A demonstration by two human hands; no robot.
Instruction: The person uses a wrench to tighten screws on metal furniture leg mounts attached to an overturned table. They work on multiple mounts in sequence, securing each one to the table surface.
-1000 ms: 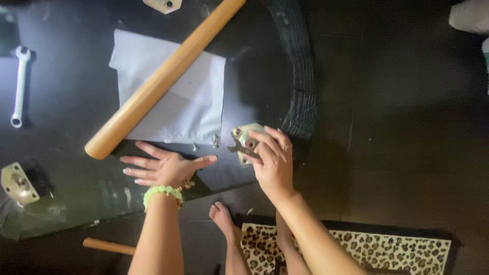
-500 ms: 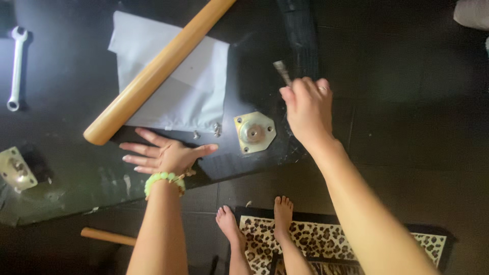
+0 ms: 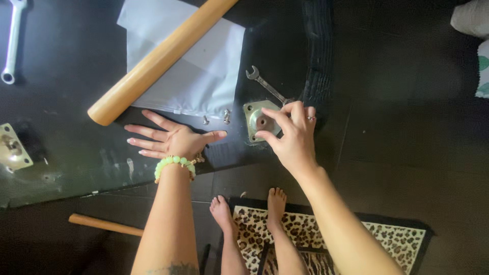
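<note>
Mounting plate [image 3: 261, 122]: small metal bracket with a centre socket, flat on the dark panel [image 3: 61, 97].
Right hand [image 3: 294, 133]: fingertips curled onto the plate, pinching its right edge.
Left hand [image 3: 173, 138]: spread flat, pressing the panel left of the plate.
Handling: judged rigid, light, smooth; grip by the edges.
Wrench [image 3: 266, 85]: just above the plate.
Screws [image 3: 224, 117]: 3, just left of the plate.
Wooden leg [image 3: 158, 61]: further up-left, on white paper [image 3: 204, 76].

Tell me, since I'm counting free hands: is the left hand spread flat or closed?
Spread flat: the left hand lies palm down on the dark panel, fingers fanned apart, holding nothing.
</note>
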